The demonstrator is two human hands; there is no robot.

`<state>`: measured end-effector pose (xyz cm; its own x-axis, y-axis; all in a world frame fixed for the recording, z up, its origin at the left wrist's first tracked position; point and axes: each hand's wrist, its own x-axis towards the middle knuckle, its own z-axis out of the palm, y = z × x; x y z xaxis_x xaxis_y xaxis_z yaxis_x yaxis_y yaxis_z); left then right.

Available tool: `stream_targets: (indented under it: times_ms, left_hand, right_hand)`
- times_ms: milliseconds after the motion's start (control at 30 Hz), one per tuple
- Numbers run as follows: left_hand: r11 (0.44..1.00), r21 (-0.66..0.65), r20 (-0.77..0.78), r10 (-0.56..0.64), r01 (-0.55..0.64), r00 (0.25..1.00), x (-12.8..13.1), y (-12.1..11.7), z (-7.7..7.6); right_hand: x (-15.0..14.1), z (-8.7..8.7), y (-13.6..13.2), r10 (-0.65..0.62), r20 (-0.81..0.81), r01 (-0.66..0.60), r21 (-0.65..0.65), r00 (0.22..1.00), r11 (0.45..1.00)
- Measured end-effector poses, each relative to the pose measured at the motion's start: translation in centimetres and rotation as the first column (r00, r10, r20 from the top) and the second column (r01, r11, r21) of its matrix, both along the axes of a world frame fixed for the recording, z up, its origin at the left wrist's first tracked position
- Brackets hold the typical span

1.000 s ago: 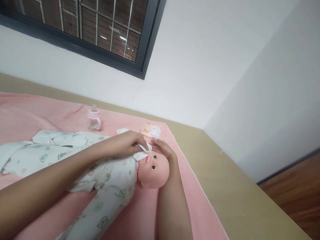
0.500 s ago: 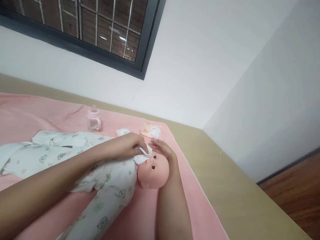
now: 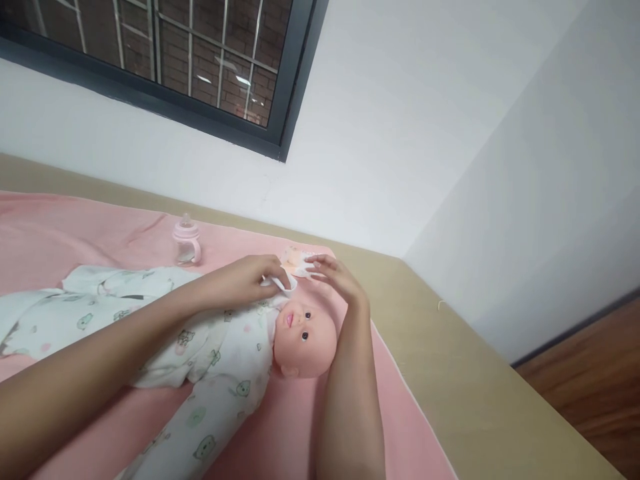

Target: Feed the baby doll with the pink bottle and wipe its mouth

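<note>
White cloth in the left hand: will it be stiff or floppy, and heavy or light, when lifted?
The white cloth is probably floppy, because it bends in a loose fold at the left hand. It is likely light, as it looks thin.

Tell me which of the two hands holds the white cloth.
The left hand, over the doll: it pinches the white cloth. The right hand, by the small packet, is loosely open and holds no cloth.
</note>
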<state>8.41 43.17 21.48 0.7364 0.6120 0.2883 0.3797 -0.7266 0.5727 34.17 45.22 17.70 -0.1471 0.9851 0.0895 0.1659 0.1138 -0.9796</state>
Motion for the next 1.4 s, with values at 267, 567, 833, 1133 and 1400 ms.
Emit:
stream_targets:
  times_ms: [267,567,833,1133,1400]
  left_hand:
    - [0.990,-0.023,0.116,0.141,-0.139,0.983,-1.1,0.8,0.7]
    - [0.990,-0.091,0.156,0.122,-0.109,0.980,-1.9,1.6,1.3]
    - [0.923,-0.119,0.249,0.384,-0.366,0.889,-6.6,4.1,2.5]
    - [0.850,-0.440,0.516,0.503,-0.290,0.693,-11.4,7.3,1.9]
    - [0.755,-0.576,0.536,0.638,-0.313,0.553,-13.1,9.1,0.5]
  right_hand:
    - [-3.5,8.5,-6.1,0.269,0.470,-0.363,0.120,0.840,0.924]
    - [-5.3,8.8,-6.2,0.120,0.581,-0.261,0.166,0.805,0.951]
    - [-0.9,5.2,-2.9,-0.053,0.438,-0.006,0.132,0.898,0.991]
    - [1.2,-2.5,0.8,0.040,0.021,-0.039,-0.022,0.999,0.999]
    - [2.1,-5.8,1.1,-0.024,-0.002,0.023,-0.272,1.000,0.962]
